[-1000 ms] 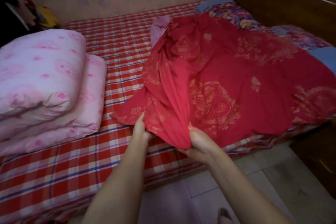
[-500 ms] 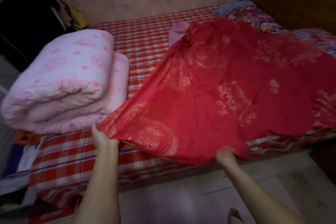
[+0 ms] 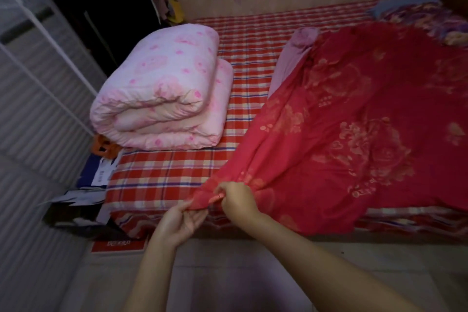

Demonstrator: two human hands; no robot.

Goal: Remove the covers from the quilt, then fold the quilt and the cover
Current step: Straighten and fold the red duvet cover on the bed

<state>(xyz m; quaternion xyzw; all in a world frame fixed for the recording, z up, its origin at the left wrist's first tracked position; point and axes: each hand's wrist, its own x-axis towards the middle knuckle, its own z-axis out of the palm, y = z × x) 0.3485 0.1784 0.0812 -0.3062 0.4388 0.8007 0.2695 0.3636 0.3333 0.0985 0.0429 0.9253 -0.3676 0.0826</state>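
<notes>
The red cover with a gold flower print lies spread over the right half of the bed, a pink lining showing at its far edge. Its near left corner is gathered at the bed's front edge. My left hand pinches that corner from below. My right hand grips the bunched cloth just to the right of it. The pink quilt sits folded in a thick bundle on the left side of the bed, apart from both hands.
The bed has a red checked sheet. A purple flowered pillow lies at the far right. White wardrobe doors stand at the left, with boxes and papers on the floor beside the bed. Tiled floor lies below.
My hands were apart along the cover's front edge, holding it stretched. Now both are together at the left corner, the cloth bunched between them. The view has shifted left.
</notes>
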